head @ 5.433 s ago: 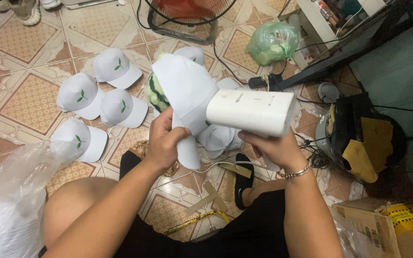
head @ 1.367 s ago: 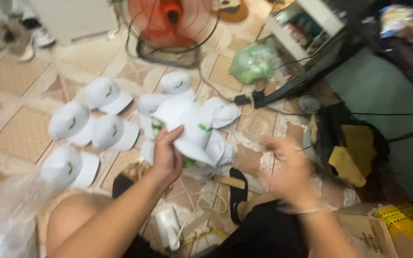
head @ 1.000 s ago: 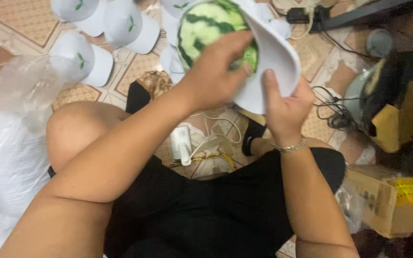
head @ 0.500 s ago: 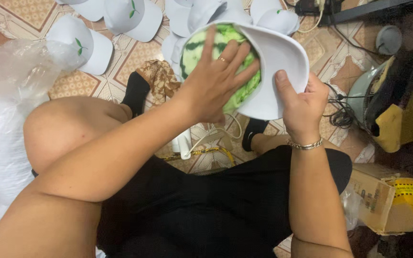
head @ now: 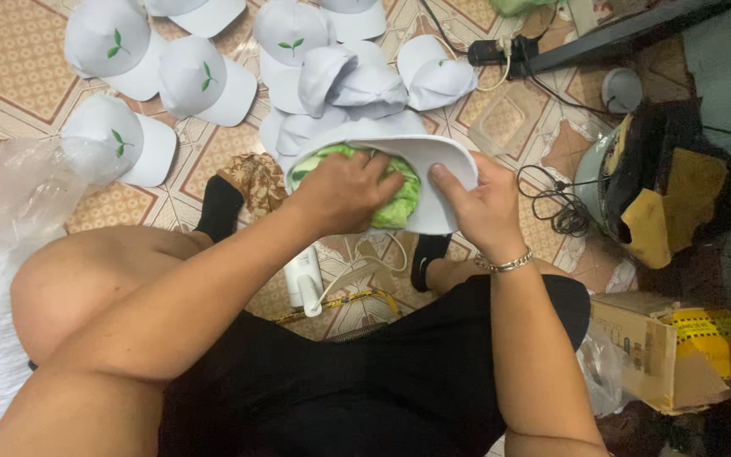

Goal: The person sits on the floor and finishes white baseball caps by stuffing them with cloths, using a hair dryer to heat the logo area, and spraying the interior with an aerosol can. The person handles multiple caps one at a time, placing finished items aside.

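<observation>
Lower now than half a second ago, the left hand is pushed into the white cap, fingers curled on the green ball. At three o'clock, the brim is pinched by the right hand. More white caps are spread at eleven o'clock on the tiled floor.

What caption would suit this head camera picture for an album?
Seated on a tiled floor, left hand presses a green ball into a white cap steadied by right hand.
</observation>
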